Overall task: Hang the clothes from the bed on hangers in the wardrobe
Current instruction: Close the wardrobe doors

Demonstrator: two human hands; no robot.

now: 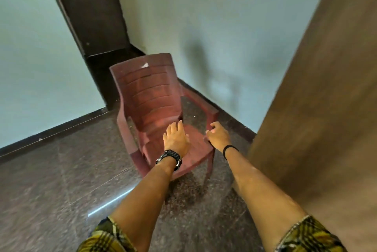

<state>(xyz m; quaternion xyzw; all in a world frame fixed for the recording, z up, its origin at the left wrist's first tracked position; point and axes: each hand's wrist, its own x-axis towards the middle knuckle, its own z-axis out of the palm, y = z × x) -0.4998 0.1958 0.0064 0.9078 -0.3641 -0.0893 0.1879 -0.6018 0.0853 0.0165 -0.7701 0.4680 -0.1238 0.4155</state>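
No clothes, hangers or bed show in this view. My left hand (pixel 175 139) reaches forward with straight fingers over the seat of a red plastic armchair (pixel 149 96) and holds nothing. My right hand (pixel 217 135) hovers with loosely curled fingers by the chair's right armrest, also holding nothing. Whether either hand touches the chair I cannot tell. A tall brown wooden panel (pixel 318 109), possibly the wardrobe's side or door, stands at the right.
The chair stands in a corner on a dark speckled stone floor (pixel 61 180). Pale green walls (pixel 36 58) meet behind it. A dark brown door frame (pixel 89 13) rises at the back left. The picture is blurred.
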